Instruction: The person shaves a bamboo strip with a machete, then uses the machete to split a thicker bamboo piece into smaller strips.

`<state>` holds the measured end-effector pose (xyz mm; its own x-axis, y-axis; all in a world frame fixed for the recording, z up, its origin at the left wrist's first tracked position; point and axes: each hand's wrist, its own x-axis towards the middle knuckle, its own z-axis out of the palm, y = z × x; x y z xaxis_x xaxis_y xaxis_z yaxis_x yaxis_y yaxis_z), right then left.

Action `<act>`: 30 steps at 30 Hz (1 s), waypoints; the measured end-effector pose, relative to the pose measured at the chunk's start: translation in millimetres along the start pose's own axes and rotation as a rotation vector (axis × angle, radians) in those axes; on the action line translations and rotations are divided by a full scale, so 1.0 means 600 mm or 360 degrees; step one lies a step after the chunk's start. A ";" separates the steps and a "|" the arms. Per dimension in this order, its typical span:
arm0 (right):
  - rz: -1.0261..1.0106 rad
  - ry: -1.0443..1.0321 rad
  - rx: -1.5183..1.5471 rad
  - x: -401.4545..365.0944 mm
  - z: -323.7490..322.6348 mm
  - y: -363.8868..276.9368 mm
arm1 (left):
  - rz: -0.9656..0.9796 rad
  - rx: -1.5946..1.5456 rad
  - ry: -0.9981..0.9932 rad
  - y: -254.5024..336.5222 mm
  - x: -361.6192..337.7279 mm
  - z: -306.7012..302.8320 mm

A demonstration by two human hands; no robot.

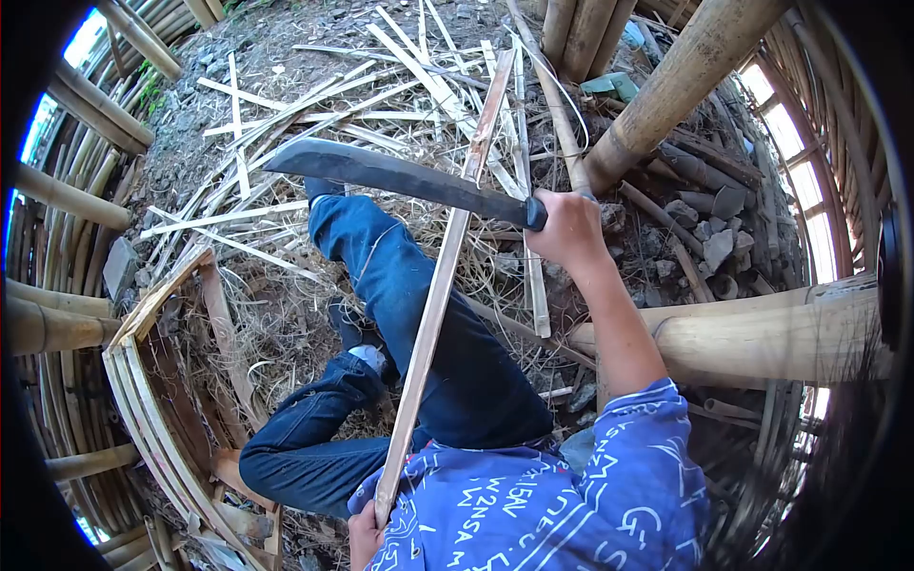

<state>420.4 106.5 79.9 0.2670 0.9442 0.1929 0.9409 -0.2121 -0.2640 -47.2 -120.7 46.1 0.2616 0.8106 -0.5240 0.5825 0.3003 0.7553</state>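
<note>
My right hand [569, 231] grips the handle of a long dark machete [400, 178], whose blade points left and lies across a long bamboo strip [440, 285]. My left hand [363, 533], low in the view near my chest, holds the near end of that strip. The strip runs up and away over my blue-jeaned legs [409, 314], which stretch out on the ground. The blade meets the strip at its upper part, near where the handle begins.
Split bamboo slats and shavings [381, 105] litter the ground ahead. Thick bamboo poles [666, 95] rise at the upper right and one [762, 333] lies at the right. A curved stack of bamboo strips [152, 381] sits at the left. Stones [714, 238] lie beyond the poles.
</note>
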 end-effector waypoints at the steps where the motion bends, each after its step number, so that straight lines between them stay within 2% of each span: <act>1: -0.0001 -0.0002 -0.0009 0.005 0.003 0.002 | -0.0063 0.0013 -0.0003 0.009 0.000 -0.001; 7: -0.0094 0.0079 -0.0069 0.017 0.006 0.002 | -0.0068 0.0025 -0.0010 0.010 -0.001 -0.004; 8: -0.0160 0.0039 -0.0026 0.012 0.002 -0.004 | 0.0076 -0.0066 0.0026 -0.009 -0.001 -0.002; 10: -0.0264 0.0055 0.0061 -0.013 0.007 -0.025 | 0.0077 -0.0047 0.0008 -0.024 -0.001 -0.005; 11: -0.0382 -0.0048 0.0165 -0.030 0.009 -0.033 | 0.0057 -0.0029 -0.0008 -0.028 -0.002 -0.007; 13: -0.0564 -0.0154 0.0146 -0.056 0.003 -0.052 | 0.0031 -0.0006 -0.0033 -0.035 0.000 -0.008; 16: -0.0665 -0.0190 -0.0014 -0.035 0.003 -0.028 | 0.0016 0.0033 -0.0071 -0.040 -0.003 -0.012; 18: -0.0325 -0.0056 -0.0009 0.014 0.018 0.016 | 0.0008 0.0060 -0.0087 -0.037 -0.004 -0.013; 19: -0.0040 -0.0060 0.0103 0.036 0.009 0.027 | 0.0012 0.0025 -0.0058 -0.022 -0.001 -0.012; 21: -0.0167 0.0056 -0.0026 0.061 0.005 0.034 | 0.0029 -0.0083 0.0034 0.006 0.007 -0.007; 25: -0.0216 0.0081 0.0021 0.046 -0.006 0.005 | 0.0164 -0.0113 -0.0059 -0.067 0.005 0.000; 27: -0.0363 -0.0074 0.0160 0.020 0.001 -0.007 | 0.0105 -0.0073 -0.0059 -0.058 0.009 -0.003; 28: -0.0363 -0.0080 0.0155 0.012 -0.003 -0.013 | 0.0085 -0.0059 -0.0060 -0.054 0.007 -0.003; 30: -0.0566 -0.0106 0.0017 0.004 -0.019 -0.027 | 0.0053 -0.0051 -0.0056 -0.045 0.011 -0.005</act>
<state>408.0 109.4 95.3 -0.0912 0.9729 0.2123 0.9701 0.1349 -0.2016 -63.7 -121.9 23.3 0.3076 0.8024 -0.5114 0.5483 0.2897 0.7845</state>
